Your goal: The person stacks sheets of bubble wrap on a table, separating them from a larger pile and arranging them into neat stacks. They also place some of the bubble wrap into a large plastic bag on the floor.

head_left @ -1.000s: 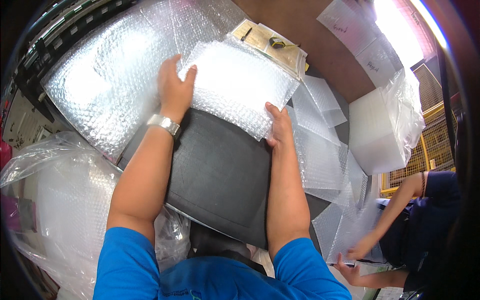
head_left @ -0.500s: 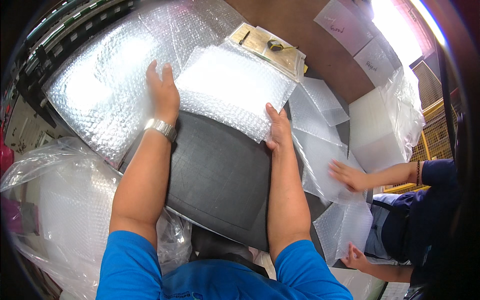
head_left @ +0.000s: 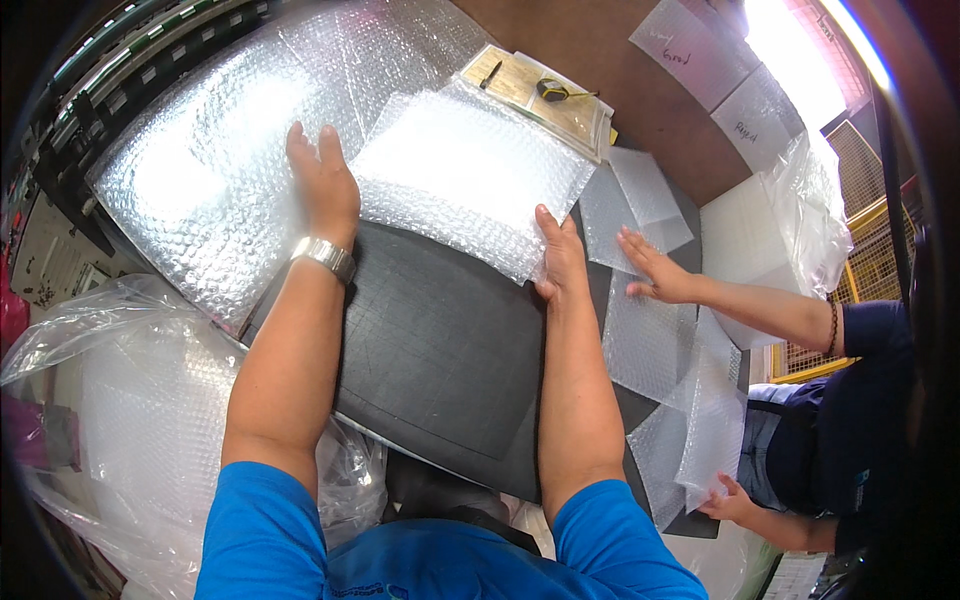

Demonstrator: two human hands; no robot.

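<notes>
A stack of clear bubble wrap sheets [head_left: 465, 165] lies on the black mat [head_left: 440, 345] in front of me. My left hand [head_left: 325, 190] is raised beside the stack's left edge, fingers apart and holding nothing. At the stack's near right corner, my right hand [head_left: 562, 255] grips the edge with its thumb up; its other fingers are partly hidden. A large sheet of bubble wrap [head_left: 230, 160] spreads under and beyond my left hand.
A wooden board [head_left: 530, 90] with a tape measure [head_left: 550, 90] and a black pen [head_left: 491, 75] lies beyond the stack. To the right, a co-worker's hands [head_left: 660, 275] are over loose bubble wrap pieces [head_left: 650, 345]. A white foam block [head_left: 755, 245] stands behind them.
My hands and the stack have hardly moved. The co-worker's farther hand has shifted away across the pieces, and their nearer hand now touches a piece whose edge has lifted.
</notes>
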